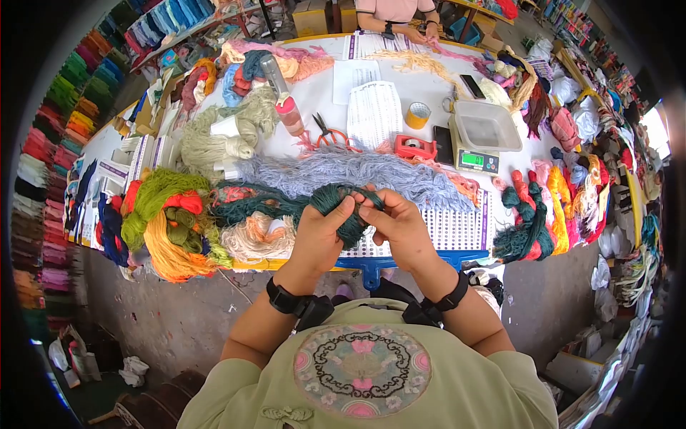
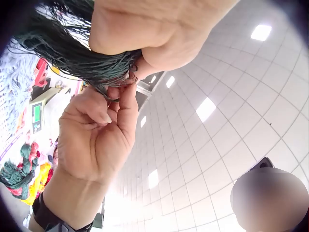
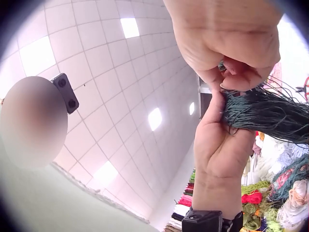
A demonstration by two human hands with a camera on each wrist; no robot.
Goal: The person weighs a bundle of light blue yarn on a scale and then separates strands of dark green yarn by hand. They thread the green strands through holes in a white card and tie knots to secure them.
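Note:
Both hands meet above the near edge of the table, at a dark green yarn bundle (image 1: 348, 230). My left hand (image 1: 319, 232) grips the bundle, thumb on top. Beside it my right hand (image 1: 401, 227) pinches strands at the bundle's end with thumb and fingertips. In the left wrist view the dark green strands (image 2: 72, 58) run out from the left hand (image 2: 145, 29), and the right hand (image 2: 96, 128) has its fingers curled at their gathered end. The right wrist view shows the strands (image 3: 268, 113) leaving the left hand (image 3: 224, 154), with the right hand (image 3: 227, 38) against it.
Light blue yarn (image 1: 357, 171) lies behind the hands, with green and orange skeins (image 1: 171, 229) to the left. Further back are scissors (image 1: 331, 132), a tape dispenser (image 1: 415, 147), a scale (image 1: 477, 161) and a plastic tray (image 1: 488, 126). Another person (image 1: 395, 16) sits across the table.

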